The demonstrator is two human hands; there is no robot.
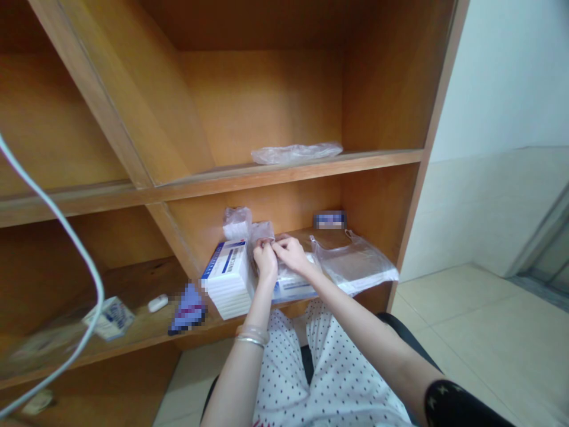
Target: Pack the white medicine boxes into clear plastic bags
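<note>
My left hand [265, 261] and my right hand [291, 252] meet over the lower shelf, their fingers bent and fingertips pinched close together. They are at the far end of a clear plastic bag [287, 275], which lies over a white and blue box [293, 292]; the exact pinch point is small and partly hidden by my fingers. Just left of my left hand stands a neat stack of white and blue boxes [229, 279]. Behind my hands are plastic-wrapped packets [237, 223]. Right of my right hand, a flat pile of clear plastic bags [358, 264] reaches past the shelf edge.
Above my hands runs a wooden shelf board [284, 178] with a crumpled clear plastic bag [297, 153] on it. A small carton [111, 318] and a white object [158, 303] lie on the left shelf. A white cable [84, 252] hangs at the left. Blurred-out items sit nearby.
</note>
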